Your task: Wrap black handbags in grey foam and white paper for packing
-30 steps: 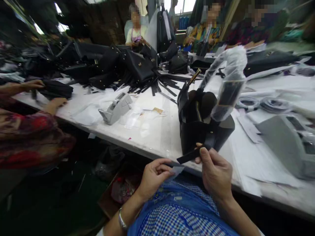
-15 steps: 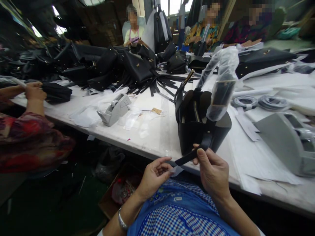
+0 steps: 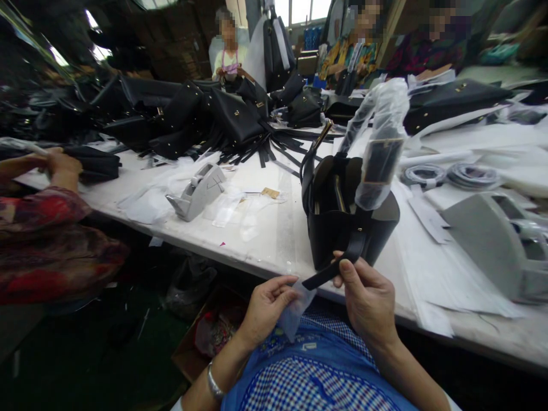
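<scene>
Black leather-like strap [image 3: 321,277], flat and narrow, slants at lower centre, pinched between thumb and fingers of the right hand [image 3: 370,299]; bent fingertips of the left hand [image 3: 268,302] nip a thin translucent white sheet [image 3: 295,315] by its tip. That limp sheet could crease or slip should this light pinch loosen; a hard tug on the strap could tip the open-topped black bag [image 3: 329,235], right of centre. A clear-plastic-wrapped black loop [image 3: 380,162] partly blocks its mouth; grey wedge-shaped dispensers [image 3: 201,194] stand mid-left and far right on the white table [image 3: 261,228].
</scene>
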Demonstrator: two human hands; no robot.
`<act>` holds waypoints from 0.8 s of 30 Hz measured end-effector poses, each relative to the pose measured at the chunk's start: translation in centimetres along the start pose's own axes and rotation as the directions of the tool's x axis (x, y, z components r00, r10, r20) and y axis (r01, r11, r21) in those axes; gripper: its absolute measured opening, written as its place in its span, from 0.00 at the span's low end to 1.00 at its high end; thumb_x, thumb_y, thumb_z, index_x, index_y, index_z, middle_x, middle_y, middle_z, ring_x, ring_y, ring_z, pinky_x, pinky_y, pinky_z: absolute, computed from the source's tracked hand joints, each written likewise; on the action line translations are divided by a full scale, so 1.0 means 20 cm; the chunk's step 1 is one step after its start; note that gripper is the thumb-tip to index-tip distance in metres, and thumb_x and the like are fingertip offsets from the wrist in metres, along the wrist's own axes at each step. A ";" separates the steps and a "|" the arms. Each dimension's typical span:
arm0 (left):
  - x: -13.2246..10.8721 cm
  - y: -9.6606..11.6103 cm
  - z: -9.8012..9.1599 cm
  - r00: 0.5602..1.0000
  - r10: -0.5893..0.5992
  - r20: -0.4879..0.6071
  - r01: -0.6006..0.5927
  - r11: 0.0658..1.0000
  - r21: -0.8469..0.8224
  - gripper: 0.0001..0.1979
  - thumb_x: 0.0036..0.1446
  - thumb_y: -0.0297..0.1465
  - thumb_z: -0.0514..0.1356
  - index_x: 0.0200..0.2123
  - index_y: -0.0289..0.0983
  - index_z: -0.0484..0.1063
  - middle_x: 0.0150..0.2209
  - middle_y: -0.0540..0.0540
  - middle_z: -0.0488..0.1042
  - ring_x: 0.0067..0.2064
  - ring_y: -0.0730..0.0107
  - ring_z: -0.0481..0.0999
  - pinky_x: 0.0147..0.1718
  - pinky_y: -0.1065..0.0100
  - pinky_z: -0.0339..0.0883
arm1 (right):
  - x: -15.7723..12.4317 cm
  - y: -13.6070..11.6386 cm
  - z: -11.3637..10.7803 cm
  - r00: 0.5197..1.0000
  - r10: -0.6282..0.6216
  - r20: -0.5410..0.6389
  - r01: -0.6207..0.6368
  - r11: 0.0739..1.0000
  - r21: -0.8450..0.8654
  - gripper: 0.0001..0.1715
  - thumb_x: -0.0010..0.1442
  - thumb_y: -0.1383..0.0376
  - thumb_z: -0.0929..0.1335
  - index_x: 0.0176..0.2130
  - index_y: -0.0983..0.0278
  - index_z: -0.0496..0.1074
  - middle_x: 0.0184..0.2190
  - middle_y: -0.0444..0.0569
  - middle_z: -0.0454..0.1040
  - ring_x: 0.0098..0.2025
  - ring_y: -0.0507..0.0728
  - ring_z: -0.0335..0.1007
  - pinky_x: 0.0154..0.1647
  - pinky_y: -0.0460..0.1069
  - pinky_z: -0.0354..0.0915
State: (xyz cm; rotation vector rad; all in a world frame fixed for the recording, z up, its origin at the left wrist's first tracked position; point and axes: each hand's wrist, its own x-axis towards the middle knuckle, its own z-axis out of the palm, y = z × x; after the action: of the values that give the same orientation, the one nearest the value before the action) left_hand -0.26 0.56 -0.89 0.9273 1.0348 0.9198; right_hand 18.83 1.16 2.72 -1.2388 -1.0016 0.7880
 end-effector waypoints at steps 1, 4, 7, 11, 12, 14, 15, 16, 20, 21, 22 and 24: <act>0.00 -0.01 0.00 1.000 0.006 -0.003 -0.006 1.000 0.016 0.20 0.55 0.40 0.67 0.48 0.34 0.77 0.33 0.43 0.82 0.31 0.69 0.79 0.32 0.71 0.71 | 0.00 0.00 0.00 1.000 0.000 -0.004 0.000 1.000 0.004 0.19 0.60 0.53 0.72 0.43 0.63 0.80 0.20 0.43 0.70 0.26 0.53 0.69 0.31 0.50 0.68; 0.00 -0.01 -0.01 1.000 0.029 0.011 -0.030 0.998 0.052 0.21 0.58 0.39 0.66 0.52 0.35 0.75 0.36 0.43 0.83 0.35 0.67 0.81 0.37 0.70 0.72 | 0.00 0.00 0.00 1.000 -0.004 -0.012 0.004 1.000 0.012 0.19 0.60 0.53 0.72 0.44 0.64 0.80 0.21 0.43 0.70 0.25 0.52 0.68 0.29 0.49 0.67; -0.01 0.02 0.00 0.999 0.044 0.013 -0.045 0.997 0.064 0.24 0.54 0.35 0.69 0.53 0.36 0.74 0.34 0.46 0.83 0.36 0.67 0.81 0.39 0.70 0.73 | 0.00 -0.01 0.01 1.000 -0.009 -0.018 0.009 1.000 0.012 0.19 0.60 0.53 0.72 0.44 0.64 0.80 0.21 0.43 0.70 0.24 0.52 0.67 0.28 0.49 0.66; -0.01 0.04 0.02 0.999 0.041 -0.023 -0.040 0.998 0.046 0.26 0.48 0.31 0.72 0.52 0.34 0.75 0.30 0.47 0.83 0.33 0.67 0.81 0.39 0.69 0.74 | 0.00 -0.01 0.01 1.000 -0.001 -0.022 0.001 1.000 0.019 0.20 0.60 0.52 0.72 0.43 0.64 0.80 0.21 0.43 0.70 0.24 0.52 0.67 0.28 0.48 0.66; -0.01 0.04 0.02 0.999 0.037 -0.028 -0.036 0.998 0.042 0.27 0.47 0.31 0.72 0.52 0.34 0.75 0.30 0.47 0.83 0.33 0.66 0.81 0.39 0.69 0.74 | 0.00 -0.01 0.01 1.000 0.003 -0.021 -0.002 1.000 0.019 0.19 0.60 0.52 0.72 0.43 0.64 0.80 0.21 0.43 0.70 0.24 0.52 0.67 0.28 0.48 0.67; -0.01 0.04 0.02 0.999 0.028 -0.037 -0.027 0.999 0.040 0.28 0.47 0.31 0.72 0.53 0.34 0.74 0.31 0.46 0.83 0.33 0.65 0.82 0.39 0.68 0.74 | 0.00 -0.01 0.01 1.000 0.006 -0.021 -0.006 1.000 0.018 0.19 0.60 0.53 0.72 0.43 0.64 0.80 0.20 0.42 0.70 0.24 0.52 0.67 0.28 0.48 0.67; 0.00 0.04 0.02 0.999 0.028 -0.045 -0.026 0.999 0.046 0.28 0.48 0.32 0.72 0.53 0.34 0.75 0.31 0.46 0.83 0.34 0.65 0.82 0.38 0.68 0.74 | 0.00 -0.01 0.01 1.000 0.007 -0.021 -0.006 1.000 0.017 0.19 0.60 0.53 0.72 0.43 0.64 0.80 0.20 0.42 0.70 0.24 0.51 0.67 0.29 0.48 0.67; 0.00 0.03 0.02 0.998 0.030 -0.051 -0.027 0.998 0.057 0.27 0.48 0.33 0.71 0.53 0.34 0.75 0.32 0.46 0.83 0.34 0.64 0.82 0.39 0.67 0.74 | 0.00 -0.01 0.01 1.000 0.006 -0.023 -0.006 1.000 0.016 0.18 0.60 0.53 0.72 0.43 0.63 0.80 0.20 0.42 0.70 0.24 0.51 0.67 0.29 0.48 0.67; -0.01 0.03 0.01 0.997 0.055 -0.053 -0.047 0.990 0.131 0.21 0.55 0.35 0.68 0.51 0.34 0.76 0.34 0.44 0.84 0.37 0.63 0.82 0.40 0.68 0.73 | -0.01 -0.02 0.01 1.000 0.003 -0.026 -0.003 1.000 0.002 0.19 0.60 0.52 0.72 0.43 0.64 0.80 0.21 0.43 0.71 0.24 0.52 0.67 0.28 0.49 0.67; -0.01 0.03 0.01 0.997 0.057 -0.047 -0.050 0.989 0.142 0.21 0.55 0.36 0.67 0.51 0.34 0.76 0.35 0.44 0.84 0.38 0.62 0.82 0.40 0.68 0.73 | 0.00 -0.02 0.01 1.000 0.002 -0.027 -0.002 1.000 -0.001 0.20 0.59 0.52 0.72 0.43 0.64 0.80 0.21 0.43 0.71 0.24 0.52 0.68 0.28 0.49 0.68; -0.01 0.03 0.01 0.997 0.059 -0.040 -0.053 0.988 0.148 0.21 0.56 0.36 0.67 0.51 0.34 0.77 0.35 0.43 0.84 0.39 0.62 0.82 0.40 0.68 0.73 | 0.00 -0.02 0.01 1.000 0.001 -0.030 -0.001 1.000 -0.002 0.20 0.59 0.52 0.72 0.43 0.64 0.80 0.21 0.44 0.71 0.24 0.52 0.68 0.28 0.49 0.68; -0.01 0.02 0.01 0.998 0.058 -0.026 -0.054 0.987 0.149 0.21 0.56 0.37 0.66 0.52 0.35 0.76 0.36 0.43 0.84 0.40 0.60 0.82 0.41 0.67 0.73 | 0.00 -0.03 0.01 0.999 0.003 -0.039 -0.004 1.000 -0.003 0.20 0.59 0.51 0.72 0.43 0.64 0.80 0.21 0.43 0.70 0.24 0.53 0.68 0.28 0.49 0.68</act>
State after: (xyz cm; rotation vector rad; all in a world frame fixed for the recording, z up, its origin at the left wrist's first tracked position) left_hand -0.21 0.45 -0.34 1.0736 1.1191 0.9153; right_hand 18.57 1.07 3.21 -1.2546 -0.9693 0.7622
